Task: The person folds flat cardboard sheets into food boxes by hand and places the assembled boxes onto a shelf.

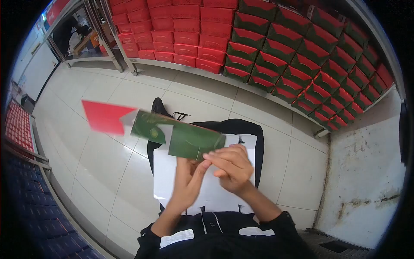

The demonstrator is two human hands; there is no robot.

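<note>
Right hand (233, 169) pinching near edge of green-and-red carton (194, 140), toward its right end; left hand (187, 183) gripping same edge, fingers partly hidden. Carton held over white sheet (220, 196) on lap, red flap pointing left. Far side: stacked red boxes (185, 36) left, green-and-red boxes (302, 58) right.

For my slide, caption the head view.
Left hand and right hand hold a green and red carton over white card, with stacked boxes beyond.

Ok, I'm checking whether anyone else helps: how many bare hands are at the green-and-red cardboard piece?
2: the left hand at the lower edge of the cardboard piece, the right hand nearer its right end. No others show.
</note>
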